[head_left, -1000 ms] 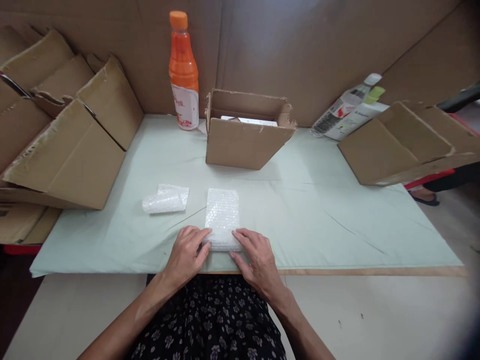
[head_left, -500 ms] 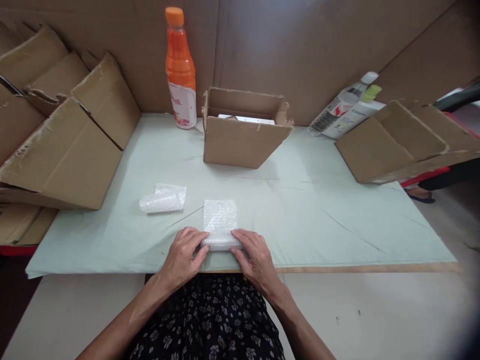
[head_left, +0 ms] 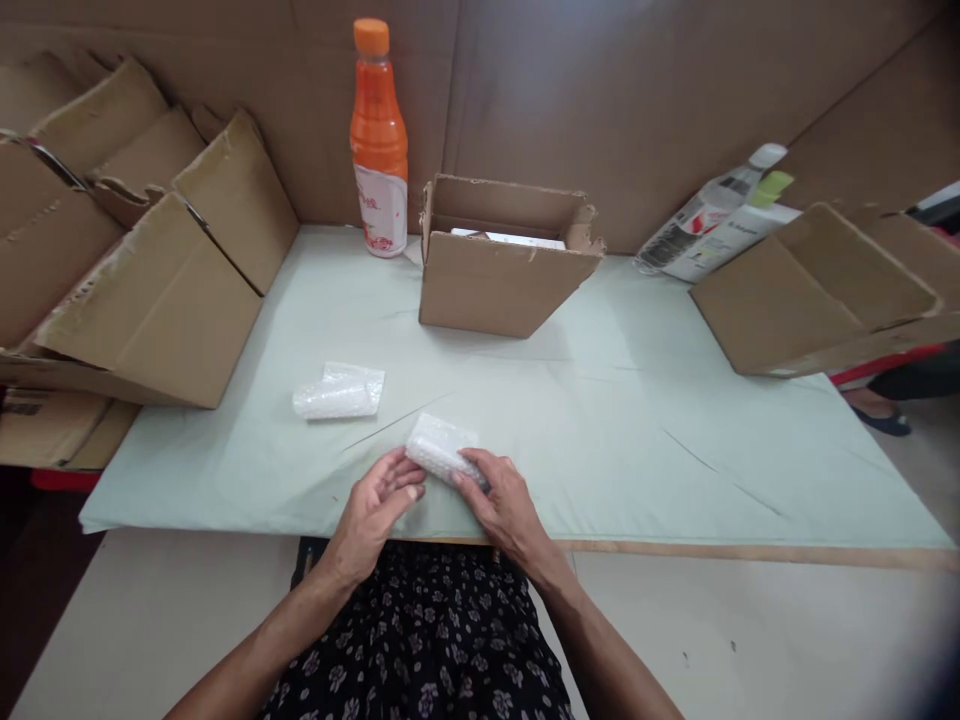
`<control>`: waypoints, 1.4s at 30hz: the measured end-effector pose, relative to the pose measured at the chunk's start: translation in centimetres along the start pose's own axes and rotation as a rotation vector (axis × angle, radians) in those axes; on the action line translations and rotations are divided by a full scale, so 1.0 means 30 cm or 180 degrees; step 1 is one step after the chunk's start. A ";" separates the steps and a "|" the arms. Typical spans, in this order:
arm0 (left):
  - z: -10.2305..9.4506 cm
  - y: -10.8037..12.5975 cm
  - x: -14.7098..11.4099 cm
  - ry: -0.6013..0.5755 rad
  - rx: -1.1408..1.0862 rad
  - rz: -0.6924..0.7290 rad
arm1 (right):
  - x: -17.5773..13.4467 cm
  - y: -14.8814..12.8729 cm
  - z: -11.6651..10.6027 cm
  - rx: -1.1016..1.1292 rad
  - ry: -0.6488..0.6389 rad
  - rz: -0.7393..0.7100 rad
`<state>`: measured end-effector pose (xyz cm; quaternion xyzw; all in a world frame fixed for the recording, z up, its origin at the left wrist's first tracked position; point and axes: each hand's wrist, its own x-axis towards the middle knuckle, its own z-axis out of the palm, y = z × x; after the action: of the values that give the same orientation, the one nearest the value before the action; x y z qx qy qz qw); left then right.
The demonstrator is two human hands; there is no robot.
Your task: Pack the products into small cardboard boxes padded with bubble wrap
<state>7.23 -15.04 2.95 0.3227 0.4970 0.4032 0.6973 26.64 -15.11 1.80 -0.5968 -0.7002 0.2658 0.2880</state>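
A partly rolled piece of bubble wrap (head_left: 442, 447) lies tilted near the table's front edge. My right hand (head_left: 501, 500) grips its right end between thumb and fingers. At its left end is my left hand (head_left: 381, 505), palm turned inward, fingers apart, the fingertips beside or just touching the wrap. What the roll contains, if anything, cannot be made out. A second bubble wrap roll (head_left: 339, 394) with a flat loose end rests farther back to the left.
An open cardboard box (head_left: 502, 290) with white items inside stands mid-table. Behind it is an orange bottle (head_left: 380, 150). Larger cartons (head_left: 161, 310) fill the left side. On the right are a clear bottle (head_left: 697, 220), a white tube (head_left: 731, 240) and another carton (head_left: 787, 290).
The bubble wrap has been rolled further, so its flat part is shorter, and it has turned at a slant. My left hand has loosened and opened; the right keeps its grip.
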 end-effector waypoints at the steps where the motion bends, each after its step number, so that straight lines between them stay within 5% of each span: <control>1: 0.011 -0.004 -0.004 -0.0117 -0.0298 -0.0067 | -0.013 -0.019 0.001 0.0261 -0.0160 0.0091; 3: 0.029 -0.009 -0.001 -0.0240 -0.0700 -0.0087 | -0.038 -0.050 0.003 0.0630 -0.0315 0.0145; 6: 0.035 -0.007 0.004 -0.0299 -0.0808 -0.0024 | -0.051 -0.069 -0.010 0.0607 0.0057 0.0094; 9: 0.026 0.008 -0.009 -0.0491 -0.0220 0.0103 | -0.034 -0.070 -0.042 0.0738 0.0234 0.0161; 13: 0.022 0.016 -0.029 -0.0440 0.0732 0.0387 | -0.005 -0.090 -0.064 0.1251 -0.0213 0.0118; 17: 0.023 0.014 -0.029 -0.0662 0.0515 0.0487 | 0.002 -0.092 -0.056 0.1781 0.0103 0.0436; 20: 0.020 0.022 -0.017 -0.0907 0.0849 0.0174 | 0.013 -0.066 -0.078 0.1836 -0.0057 0.0543; 27: 0.006 0.096 0.059 -0.1228 0.1832 0.0389 | 0.117 -0.068 -0.245 0.1117 -0.1069 0.0109; 30: 0.004 0.209 0.118 -0.1429 0.2007 0.0838 | 0.216 -0.098 -0.379 0.0949 -0.0917 -0.0042; 32: 0.020 0.315 0.171 -0.1079 0.2214 0.1517 | 0.314 -0.124 -0.482 0.1175 -0.0412 -0.0135; 35: 0.078 0.476 0.290 -0.0064 0.2450 0.2743 | 0.515 -0.166 -0.606 0.1696 0.0447 -0.0246; 37: 0.128 0.553 0.394 0.0469 0.2326 0.3274 | 0.671 -0.186 -0.639 0.1901 0.0642 -0.0212; 39: 0.172 0.591 0.501 0.0746 0.2069 0.3357 | 0.818 -0.194 -0.635 0.1892 0.0451 0.0002; 42: 0.206 0.581 0.624 0.0752 0.1691 0.2870 | 0.978 -0.189 -0.597 0.1201 -0.0022 0.0536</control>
<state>12.30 9.32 11.52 0.6220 0.4691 0.5566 0.2886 32.10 13.57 20.78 -0.5877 -0.5866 0.4174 0.3691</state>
